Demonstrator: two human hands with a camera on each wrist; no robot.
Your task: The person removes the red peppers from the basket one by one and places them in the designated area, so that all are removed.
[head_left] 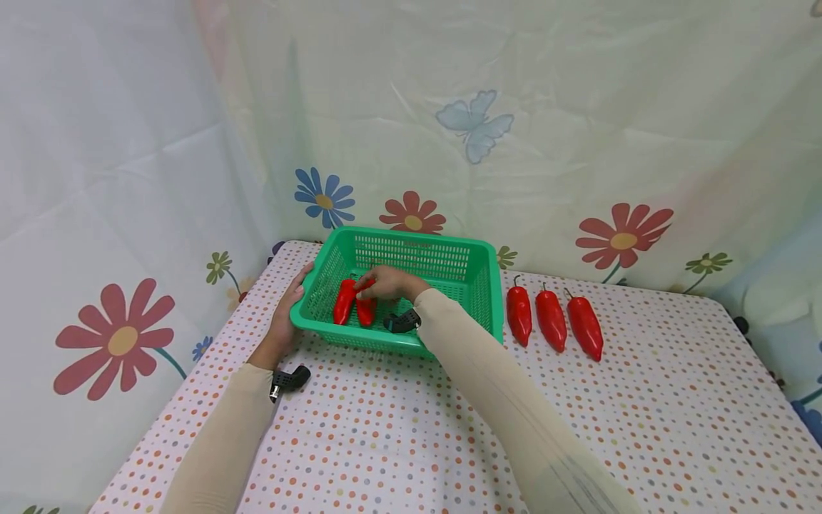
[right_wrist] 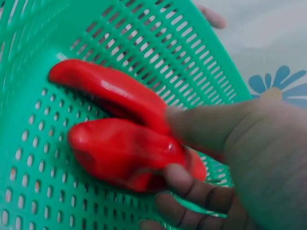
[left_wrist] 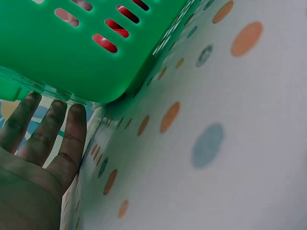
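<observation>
hands (head_left: 387, 281) at basket (head_left: 491, 300), three peppers (head_left: 551, 321) beside

Green rectangular plastic basket (head_left: 496, 293), on dotted white tablecloth (head_left: 385, 428), before pale flower-printed sheet (head_left: 546, 107); two long glossy red peppers (head_left: 344, 303), side by side in its left end; right hand (head_left: 388, 283), at these; left hand (head_left: 282, 321), at left wall; three long glossy red peppers (head_left: 551, 320), on tablecloth, in row right of basket
</observation>
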